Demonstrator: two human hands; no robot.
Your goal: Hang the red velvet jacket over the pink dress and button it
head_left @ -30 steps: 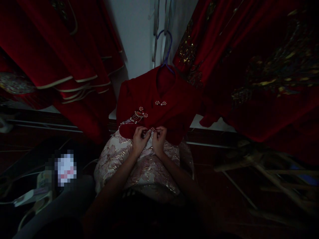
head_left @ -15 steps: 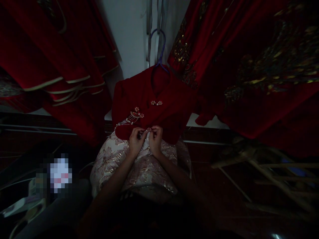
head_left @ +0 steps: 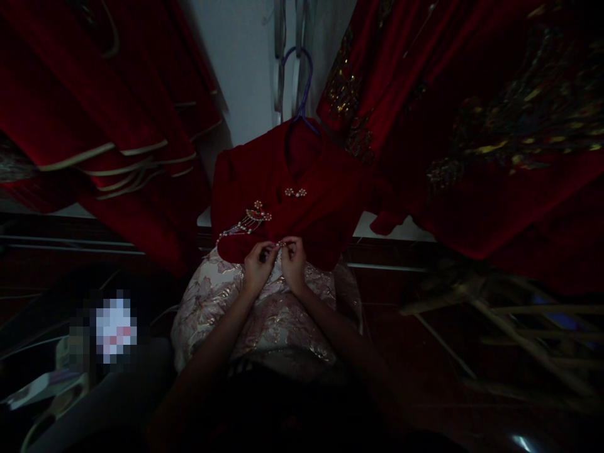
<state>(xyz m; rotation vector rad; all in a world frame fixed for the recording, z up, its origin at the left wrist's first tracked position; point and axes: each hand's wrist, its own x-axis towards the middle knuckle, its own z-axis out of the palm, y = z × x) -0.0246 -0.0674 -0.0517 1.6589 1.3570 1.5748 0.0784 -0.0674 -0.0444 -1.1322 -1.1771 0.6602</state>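
Observation:
A short red jacket (head_left: 250,173) hangs before me on a purple hanger (head_left: 306,88). On its chest sits a beaded flower clasp (head_left: 296,192), and a fan-shaped beaded ornament with strands (head_left: 257,214) lies to the left. At the lower front edge my left hand (head_left: 258,263) and my right hand (head_left: 293,261) meet, fingertips pinched around another small beaded clasp (head_left: 281,244). Both hands are closed, one on each side of it; the fingers partly cover it. Below the jacket a pale floral brocade skirt (head_left: 207,302) with metallic threads spreads under my forearms.
Red garments with pale trim (head_left: 155,126) hang at the left. More red garments with gold embroidery (head_left: 472,214) hang at the right. A wooden frame (head_left: 500,321) stands on the dark floor at the right. A blurred-out bright patch (head_left: 116,327) is at lower left.
The view has shifted slightly, so the jacket and hanger sit a little higher. Both hands keep their pinch at the lower clasp, with only a slight movement of the fingers.

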